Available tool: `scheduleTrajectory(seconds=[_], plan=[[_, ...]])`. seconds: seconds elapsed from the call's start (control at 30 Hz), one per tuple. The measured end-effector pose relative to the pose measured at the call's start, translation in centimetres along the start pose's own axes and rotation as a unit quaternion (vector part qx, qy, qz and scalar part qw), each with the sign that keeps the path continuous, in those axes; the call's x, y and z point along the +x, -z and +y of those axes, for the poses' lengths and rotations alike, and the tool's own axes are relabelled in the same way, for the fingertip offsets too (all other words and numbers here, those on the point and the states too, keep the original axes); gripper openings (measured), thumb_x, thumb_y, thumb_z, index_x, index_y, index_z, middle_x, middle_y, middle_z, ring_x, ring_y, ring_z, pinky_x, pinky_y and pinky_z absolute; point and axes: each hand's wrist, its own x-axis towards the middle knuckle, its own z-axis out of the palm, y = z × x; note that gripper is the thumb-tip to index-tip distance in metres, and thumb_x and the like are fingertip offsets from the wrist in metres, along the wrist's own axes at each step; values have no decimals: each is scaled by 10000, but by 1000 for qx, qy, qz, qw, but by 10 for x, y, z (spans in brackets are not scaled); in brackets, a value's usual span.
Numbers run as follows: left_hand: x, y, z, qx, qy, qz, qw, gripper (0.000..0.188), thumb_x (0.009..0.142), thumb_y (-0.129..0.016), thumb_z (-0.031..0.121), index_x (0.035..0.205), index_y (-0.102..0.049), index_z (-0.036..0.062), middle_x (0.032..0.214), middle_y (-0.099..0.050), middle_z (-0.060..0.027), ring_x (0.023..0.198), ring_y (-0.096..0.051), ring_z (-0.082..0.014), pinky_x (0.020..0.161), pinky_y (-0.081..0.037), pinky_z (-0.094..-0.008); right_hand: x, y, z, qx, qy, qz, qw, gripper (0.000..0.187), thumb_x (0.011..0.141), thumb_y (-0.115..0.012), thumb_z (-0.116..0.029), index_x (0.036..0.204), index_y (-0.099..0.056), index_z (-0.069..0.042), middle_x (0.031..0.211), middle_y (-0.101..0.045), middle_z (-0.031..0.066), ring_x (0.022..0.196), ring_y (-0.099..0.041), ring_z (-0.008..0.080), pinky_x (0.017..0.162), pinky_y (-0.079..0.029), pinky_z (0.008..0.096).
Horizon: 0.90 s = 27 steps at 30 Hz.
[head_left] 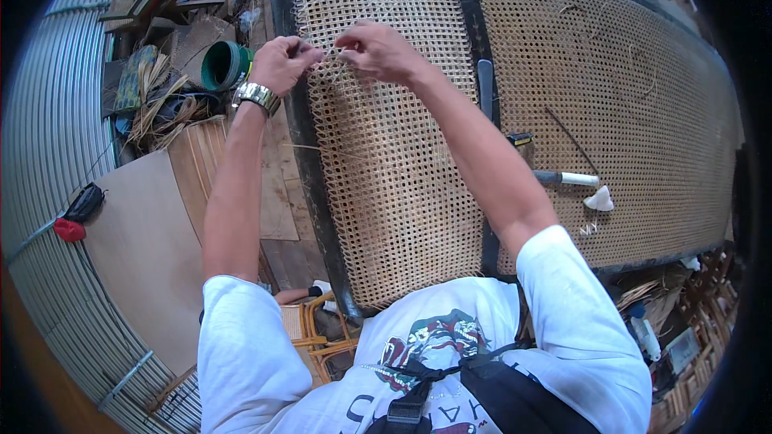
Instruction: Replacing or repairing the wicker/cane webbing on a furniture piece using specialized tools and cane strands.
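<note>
A woven cane panel (394, 161) fills the narrow left section of a dark wooden frame (310, 185). My left hand (281, 64) is over the panel's upper left edge, its thumb and fingers pinched together. Just to its right, my right hand (376, 52) hovers over the weave, fingers also curled into a pinch. Between the two hands a thin strand may run, but it is too fine to make out. A loose cane strand (322, 149) sticks out across the frame's left side, below my left hand.
On the larger cane panel (611, 112) lie a thin dark rod (571, 141), a hammer-like tool with a white end (575, 179) and a white lump (599, 199). A dark-handled tool (485, 92) rests on the divider. Leftward are a green bucket (225, 66) and cane scraps (153, 108).
</note>
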Motion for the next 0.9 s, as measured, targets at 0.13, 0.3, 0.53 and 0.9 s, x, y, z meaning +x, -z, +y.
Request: scheduleTrajectory(seconds=[0.13,0.3,0.53,0.9], plan=[[4,-25,-2,134,-163,192,958,237,938,-710,272,923,-681,37,813,-670,-144,738,-659,-308,653,-508,-379,42,-1,16,50,26,-163,985,223,899,-706,-208,1063,-721,-57,961,-699,86,811,-650,197,741,-533,337],[4,-49,-13,94,-167,318,928,283,907,-731,301,862,-602,53,796,-634,-169,750,-632,-386,650,-491,-461,49,-10,8,-3,35,-152,988,221,882,-693,-232,1019,-720,-60,893,-688,120,812,-656,246,745,-531,350],[15,-37,-1,96,-66,274,955,346,888,-759,393,943,-686,58,836,-689,-149,764,-676,-323,694,-530,-411,44,-24,0,-69,21,5,997,197,903,-607,-217,1019,-688,-80,951,-697,128,947,-671,306,846,-550,408],[-7,60,14,162,137,-12,977,466,1002,-469,453,1062,-717,63,1109,-707,-214,1039,-662,-409,912,-498,-485,8,14,-7,518,-217,63,825,151,956,-721,-193,976,-702,-44,867,-702,39,744,-641,94,699,-539,264]])
